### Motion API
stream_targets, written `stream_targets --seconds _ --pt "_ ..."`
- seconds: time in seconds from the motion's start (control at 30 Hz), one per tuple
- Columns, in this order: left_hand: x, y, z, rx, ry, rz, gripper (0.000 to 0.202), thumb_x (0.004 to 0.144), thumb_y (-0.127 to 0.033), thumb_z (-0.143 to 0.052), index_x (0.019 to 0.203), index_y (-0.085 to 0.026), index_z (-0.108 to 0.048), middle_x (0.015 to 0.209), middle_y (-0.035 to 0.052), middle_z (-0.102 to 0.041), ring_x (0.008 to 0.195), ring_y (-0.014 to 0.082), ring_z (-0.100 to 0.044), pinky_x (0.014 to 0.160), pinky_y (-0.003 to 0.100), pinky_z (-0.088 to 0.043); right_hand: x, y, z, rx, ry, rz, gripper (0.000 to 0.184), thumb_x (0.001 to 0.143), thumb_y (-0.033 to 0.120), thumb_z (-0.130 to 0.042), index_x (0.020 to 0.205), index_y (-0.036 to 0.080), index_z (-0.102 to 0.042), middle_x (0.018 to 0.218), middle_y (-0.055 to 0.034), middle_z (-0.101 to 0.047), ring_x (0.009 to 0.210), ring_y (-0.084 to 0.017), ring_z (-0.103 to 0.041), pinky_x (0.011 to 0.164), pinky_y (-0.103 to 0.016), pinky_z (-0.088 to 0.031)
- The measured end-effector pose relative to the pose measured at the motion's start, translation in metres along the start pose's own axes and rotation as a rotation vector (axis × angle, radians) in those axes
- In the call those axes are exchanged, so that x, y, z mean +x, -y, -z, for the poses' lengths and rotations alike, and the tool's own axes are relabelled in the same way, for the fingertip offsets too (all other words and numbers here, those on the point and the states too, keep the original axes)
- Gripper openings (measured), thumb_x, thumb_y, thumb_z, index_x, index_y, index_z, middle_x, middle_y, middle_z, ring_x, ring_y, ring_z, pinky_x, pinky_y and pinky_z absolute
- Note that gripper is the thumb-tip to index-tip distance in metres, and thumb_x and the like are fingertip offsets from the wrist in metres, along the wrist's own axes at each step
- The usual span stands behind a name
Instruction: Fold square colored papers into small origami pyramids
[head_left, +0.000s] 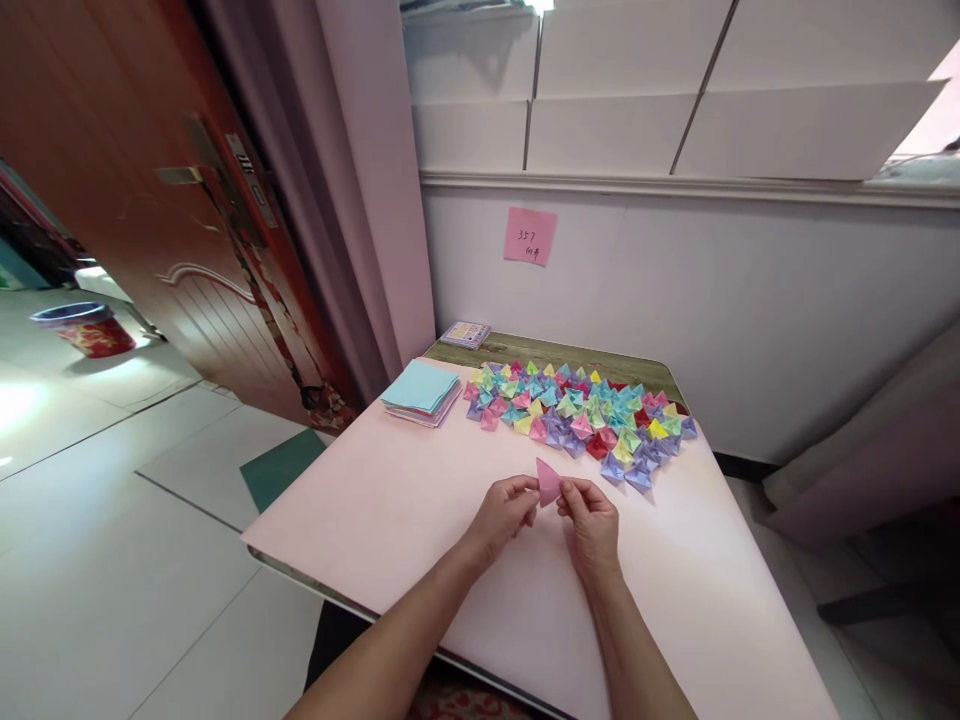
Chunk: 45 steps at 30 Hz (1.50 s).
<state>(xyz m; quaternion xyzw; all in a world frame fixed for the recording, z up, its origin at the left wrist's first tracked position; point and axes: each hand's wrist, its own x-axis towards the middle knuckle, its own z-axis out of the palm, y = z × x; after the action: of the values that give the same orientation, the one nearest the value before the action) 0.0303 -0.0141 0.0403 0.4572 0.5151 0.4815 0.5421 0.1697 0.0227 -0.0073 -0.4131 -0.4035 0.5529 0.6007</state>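
A person holds a small folded pink paper (548,483) up in front of them, over the table (375,520). The right hand (595,522) has its thumb and finger pinched tight on the paper's right edge. The left hand (510,508) has its fingers bent and touching the left side, but it is hard to tell if they are pinched on it too. Thin paper like this could bend in the wrong spot or get a little rip if the two hands pull apart too hard. It could pop open if the right hand lets go too soon. The many folded paper shapes (571,400) sit close together just past the hands, so a bump from the knuckles could knock some over. The stack of paper squares (421,388) is farther off to the left, so it seems safer.
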Motion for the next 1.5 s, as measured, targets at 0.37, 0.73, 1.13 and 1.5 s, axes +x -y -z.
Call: stream_targets --seconds 0.37,0.73,1.13,1.5 --pt "0.000 -0.005 0.012 -0.339 0.195 0.278 0.038 0.072 -0.050 -0.072 0.083 -0.015 -0.062 0.067 0.0022 -0.066 0.045 0.0073 -0.054 0.047 0.020 -0.040 -0.006 0.012 -0.002 0.140 0.279 -0.201 0.037 0.078 0.052 -0.066 0.095 0.019 -0.071 0.059 0.0015 -0.059 0.047 -0.009 -0.046 0.044 -0.021 -0.035" --pt "-0.004 -0.011 0.019 -0.162 0.135 0.144 0.037 0.064 -0.042 -0.080 0.079 -0.013 -0.062 0.076 0.0059 -0.069 0.060 0.0139 -0.063 0.058 0.026 -0.050 -0.005 0.010 0.003 -0.008 0.345 -0.235 0.031 0.068 0.043 -0.079 0.081 0.018 -0.068 0.060 0.0014 -0.062 0.050 -0.008 -0.049 0.046 -0.019 -0.038" --pt "0.000 0.005 0.005 -0.277 -0.138 0.156 0.037 0.059 -0.032 -0.082 0.082 -0.011 -0.062 0.067 0.0048 -0.067 0.054 0.0120 -0.060 0.054 0.023 -0.047 -0.007 0.006 -0.005 -0.013 0.264 -0.099 0.031 0.066 0.036 -0.081 0.091 0.019 -0.071 0.067 0.0004 -0.067 0.056 -0.011 -0.056 0.056 -0.024 -0.048" --pt "-0.004 0.000 -0.002 -0.208 -0.056 0.194 0.021 0.064 -0.027 -0.073 0.075 -0.011 -0.064 0.061 0.0028 -0.063 0.049 0.0101 -0.054 0.048 0.022 -0.043 -0.006 0.003 -0.002 -0.059 0.248 -0.089 0.030 0.071 0.038 -0.077 0.094 0.019 -0.071 0.066 0.0000 -0.067 0.056 -0.012 -0.057 0.055 -0.025 -0.048"
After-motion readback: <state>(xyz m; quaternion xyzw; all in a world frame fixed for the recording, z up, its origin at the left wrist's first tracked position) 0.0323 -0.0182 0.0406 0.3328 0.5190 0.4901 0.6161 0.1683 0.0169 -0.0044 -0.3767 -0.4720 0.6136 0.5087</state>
